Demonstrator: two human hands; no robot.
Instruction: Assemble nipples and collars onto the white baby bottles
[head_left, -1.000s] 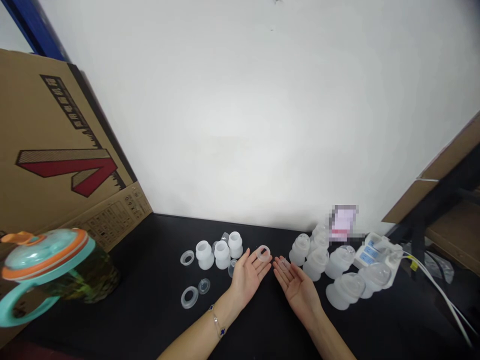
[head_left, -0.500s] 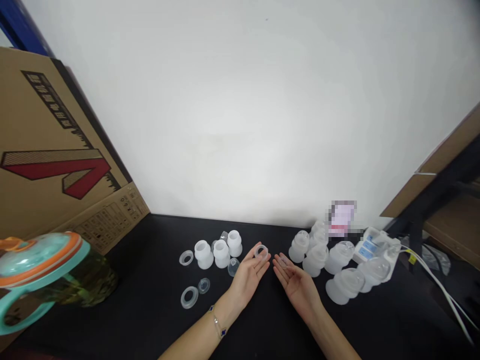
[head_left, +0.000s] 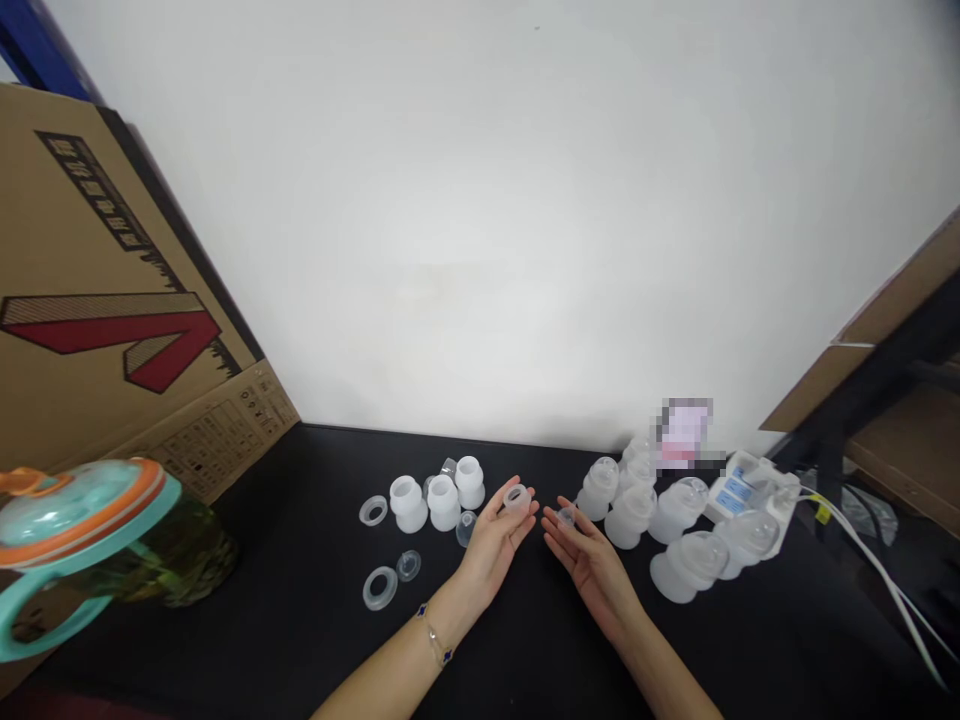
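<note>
1. Clear rubber ring (head_left: 517, 498) is pinched in the fingers of the left hand (head_left: 491, 552).
2. The right hand (head_left: 592, 570) curls near a tiny clear cap (head_left: 566, 517); I cannot tell if it grips it.
3. White bottle parts (head_left: 634, 517) stand right on the black table (head_left: 285, 600).

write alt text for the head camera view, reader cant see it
The left hand pinches a clear silicone ring and the right hand a small clear piece over a black tabletop. Frosted white plastic cups stand on both sides, with a teal-lidded mug at left.
</note>
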